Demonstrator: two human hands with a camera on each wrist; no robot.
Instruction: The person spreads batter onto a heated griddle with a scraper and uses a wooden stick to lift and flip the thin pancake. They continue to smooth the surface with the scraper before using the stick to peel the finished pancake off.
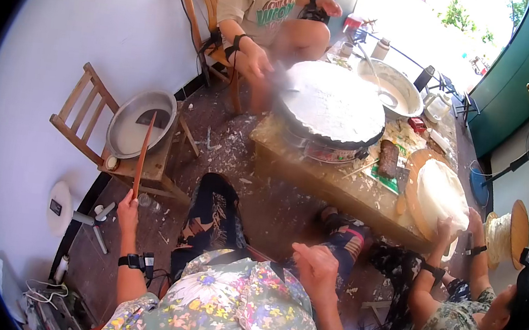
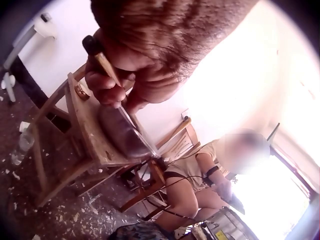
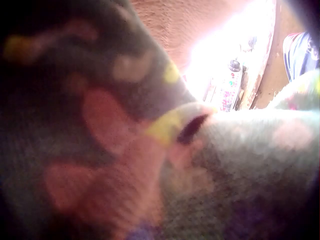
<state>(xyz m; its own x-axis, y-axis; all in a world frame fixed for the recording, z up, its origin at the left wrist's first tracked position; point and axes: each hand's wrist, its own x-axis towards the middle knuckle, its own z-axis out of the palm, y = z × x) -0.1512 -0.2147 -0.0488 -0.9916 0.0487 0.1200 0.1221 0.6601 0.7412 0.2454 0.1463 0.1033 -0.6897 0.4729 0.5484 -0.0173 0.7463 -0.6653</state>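
Observation:
My left hand (image 1: 128, 212) grips the long wooden handle of a ladle (image 1: 142, 158). In the left wrist view the fingers of that hand (image 2: 135, 70) curl round the handle, whose black end cap (image 2: 91, 45) sticks out past them. The ladle's dark head (image 1: 154, 118) sits in pale batter inside a metal basin (image 1: 114, 142), which stands on a wooden chair (image 1: 86, 105). My right hand (image 1: 316, 270) hovers in front of my floral shirt, fingers loosely bent, holding nothing. Blurred floral cloth (image 3: 120, 165) fills most of the right wrist view and hides that hand.
A round griddle (image 1: 337, 101) with a white sheet on it stands on the low table (image 1: 315, 177). Behind it is a large bowl (image 1: 416, 94) with a ladle. One person (image 1: 256, 7) sits across; another (image 1: 456, 311) at right handles a white round sheet (image 1: 441, 188).

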